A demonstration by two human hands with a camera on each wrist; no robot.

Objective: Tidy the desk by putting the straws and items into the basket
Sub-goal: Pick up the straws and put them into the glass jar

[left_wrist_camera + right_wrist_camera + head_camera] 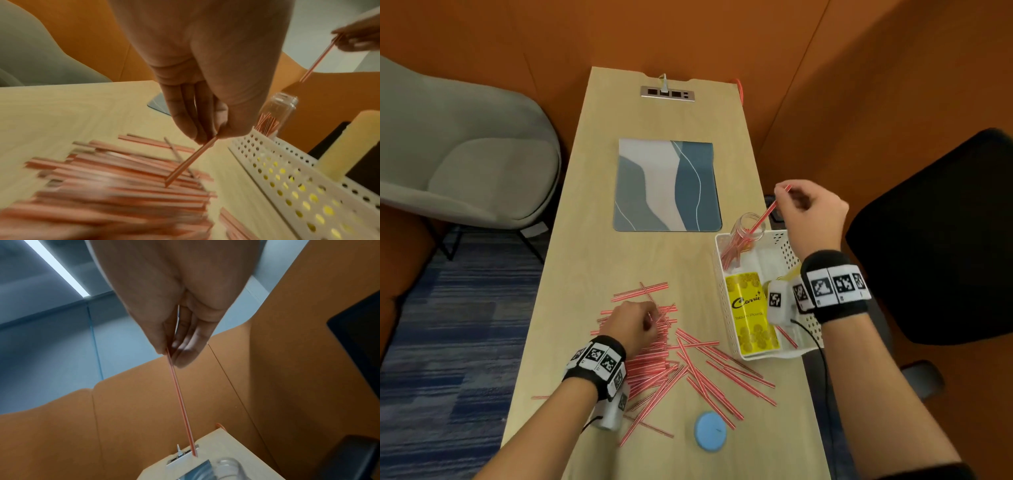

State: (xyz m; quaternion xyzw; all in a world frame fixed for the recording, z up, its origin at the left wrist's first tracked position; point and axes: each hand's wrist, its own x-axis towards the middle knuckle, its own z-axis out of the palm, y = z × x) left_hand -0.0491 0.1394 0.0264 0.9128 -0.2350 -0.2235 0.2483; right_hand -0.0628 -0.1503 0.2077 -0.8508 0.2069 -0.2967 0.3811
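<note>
Several red-and-white striped straws (pixel 688 356) lie scattered on the wooden desk (pixel 599 260). My left hand (pixel 635 323) pinches one straw (pixel 190 162) from the pile, its lower end still among the others. A white perforated basket (pixel 787 255) at the right edge holds a clear glass jar (pixel 744 233) with several straws in it and a yellow box (pixel 750 313). Above the jar's mouth, my right hand (pixel 804 205) pinches a single straw (pixel 770 209) that slants down towards the opening. The right wrist view shows this straw (pixel 180 402) hanging from the fingertips.
A blue round lid (pixel 710 430) lies near the desk's front edge. A blue-grey patterned mat (pixel 667 185) sits mid-desk, with a socket strip (pixel 667 93) at the far end. A grey armchair (pixel 455 154) stands left and a black chair (pixel 941 240) right, with orange walls around.
</note>
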